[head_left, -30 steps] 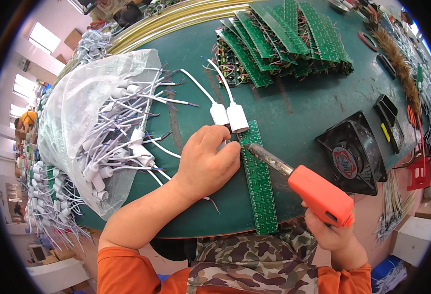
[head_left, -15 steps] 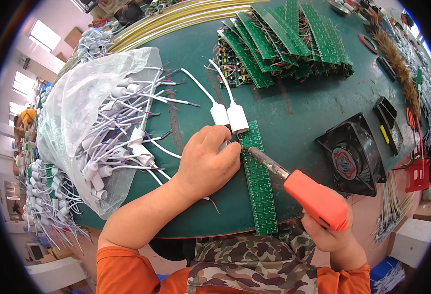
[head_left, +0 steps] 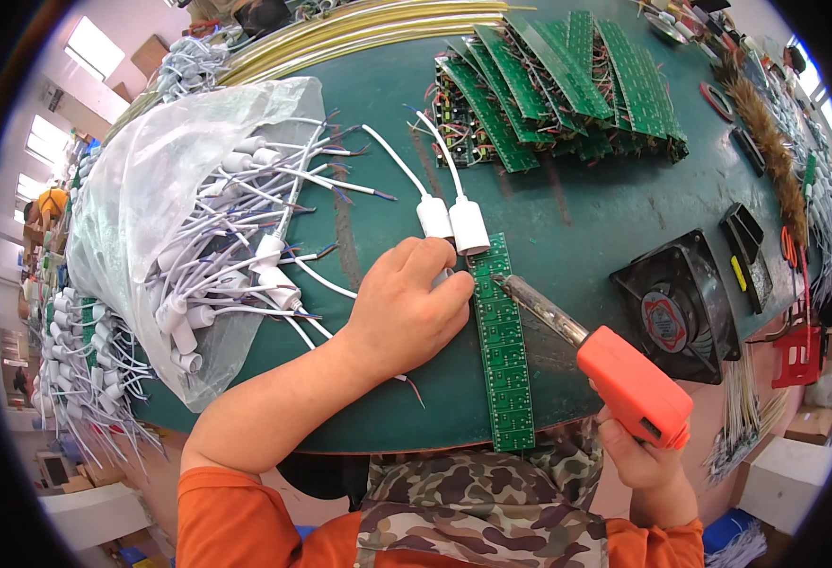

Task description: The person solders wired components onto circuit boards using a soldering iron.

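Note:
A long narrow green circuit board [head_left: 508,388] lies on the table in front of me. My left hand [head_left: 405,305] is closed at its left edge, pinching a mostly hidden white piece [head_left: 442,277] that looks like a cable connector. Two white connectors with cables [head_left: 470,227] lie side by side at the board's far end, their wires pointing away. My right hand [head_left: 645,466] grips a red pistol-shaped soldering gun [head_left: 636,386]. Its metal tip is over the board's upper part, just right of my left fingertips; whether it touches cannot be made out.
Left, a clear plastic bag [head_left: 141,180] spills many white cabled connectors. Stacked green boards [head_left: 558,95] stand at the back, with yellowish rods [head_left: 359,38] to their left. A black fan [head_left: 676,308] and black holder [head_left: 749,256] are on the right. The table edge [head_left: 416,451] is near me.
The soldering gun has moved right and slightly down, its tip shifting away from my left fingertips. My left hand stays pinched beside the board. The whole view has shifted slightly.

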{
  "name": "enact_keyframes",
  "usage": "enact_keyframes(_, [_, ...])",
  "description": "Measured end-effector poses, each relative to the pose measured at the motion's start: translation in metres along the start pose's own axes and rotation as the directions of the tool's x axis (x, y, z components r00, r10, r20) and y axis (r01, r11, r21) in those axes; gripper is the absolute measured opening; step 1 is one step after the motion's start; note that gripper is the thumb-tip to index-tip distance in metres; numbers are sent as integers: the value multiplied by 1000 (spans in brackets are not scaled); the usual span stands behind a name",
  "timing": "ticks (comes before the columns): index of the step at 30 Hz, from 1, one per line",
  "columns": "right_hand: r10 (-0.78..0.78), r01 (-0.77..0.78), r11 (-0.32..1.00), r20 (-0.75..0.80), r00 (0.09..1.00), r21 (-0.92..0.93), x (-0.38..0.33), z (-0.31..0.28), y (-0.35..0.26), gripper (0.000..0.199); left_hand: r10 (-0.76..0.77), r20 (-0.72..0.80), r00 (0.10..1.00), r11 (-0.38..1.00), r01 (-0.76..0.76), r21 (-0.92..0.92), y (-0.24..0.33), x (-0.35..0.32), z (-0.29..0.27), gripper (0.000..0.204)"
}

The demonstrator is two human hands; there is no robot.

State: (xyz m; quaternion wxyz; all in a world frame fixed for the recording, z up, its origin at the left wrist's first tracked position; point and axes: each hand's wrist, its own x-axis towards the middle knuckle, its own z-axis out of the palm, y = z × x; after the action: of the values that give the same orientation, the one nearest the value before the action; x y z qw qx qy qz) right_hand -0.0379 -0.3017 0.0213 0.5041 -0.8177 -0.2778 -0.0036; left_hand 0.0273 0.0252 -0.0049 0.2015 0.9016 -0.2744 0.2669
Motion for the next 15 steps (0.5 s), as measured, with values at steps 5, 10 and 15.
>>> enact_keyframes(5, [-34, 34, 999, -19, 999, -16, 2, 0, 1, 56, -11, -10, 1000, 996, 10, -87, -2, -3, 2, 24])
enact_keyframes(10, [-32, 31, 999, -49, 998, -23, -1, 0, 0, 58, -37, 44, 998, 978, 46, -204, -4, -3, -5, 23])
enact_keyframes(15, [7, -7, 1000, -12, 1000, 3, -1, -3, -1, 59, -39, 81, 996, 961, 60, -271, -5, 0, -8, 21])
